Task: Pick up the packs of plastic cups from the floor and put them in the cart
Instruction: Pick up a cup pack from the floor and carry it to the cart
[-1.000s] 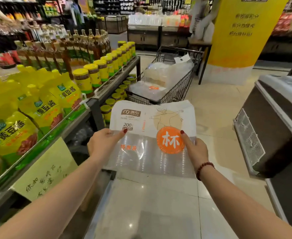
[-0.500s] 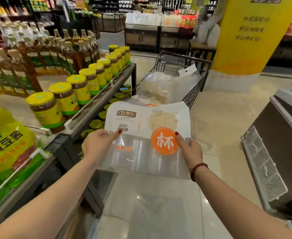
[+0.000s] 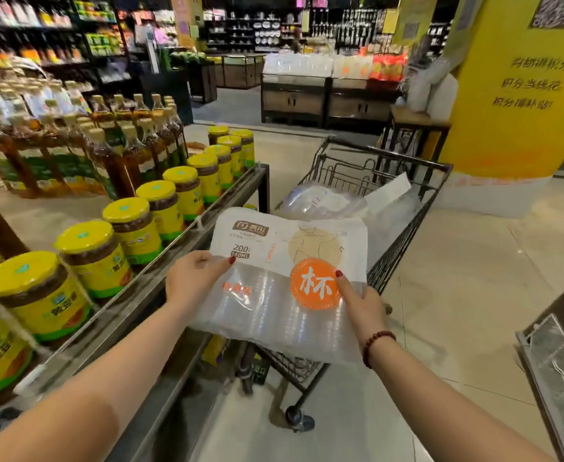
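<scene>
A clear pack of plastic cups (image 3: 274, 305) with a white label and an orange round mark is held flat in front of me, over the near end of the wire cart (image 3: 404, 228). My left hand (image 3: 190, 278) grips its left edge, thumb on top. My right hand (image 3: 362, 303) grips its right side beside the orange mark. Inside the cart lie other clear packs of cups (image 3: 327, 201).
A metal shelf (image 3: 174, 261) on my left carries yellow-lidded jars (image 3: 130, 228) and brown bottles (image 3: 134, 141), close beside the cart. A yellow pillar (image 3: 514, 105) stands at far right. A dark cabinet with a metal grille (image 3: 560, 371) juts in at right. Tiled floor (image 3: 457, 281) lies between.
I have moved closer to the cart with the pack held in both hands; the pack now overlaps the cart's near end. The grip of both hands is unchanged.
</scene>
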